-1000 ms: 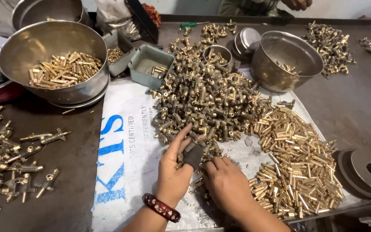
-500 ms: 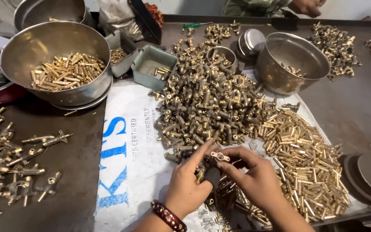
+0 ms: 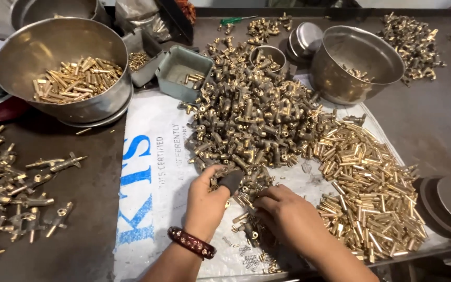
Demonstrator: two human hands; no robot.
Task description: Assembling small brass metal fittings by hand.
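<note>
Both hands have dropped back to the white sack [image 3: 152, 172] since half a second ago, the left hand [image 3: 207, 201] now pinching a small dark block [image 3: 232, 181] and the right hand [image 3: 288, 219] curled over loose brass fittings [image 3: 246, 125], its grip hidden.

A white sack [image 3: 152, 172] with blue and black print lies flat under both hands (its lettering runs sideways), stretching left of the left hand [image 3: 207, 201].
</note>
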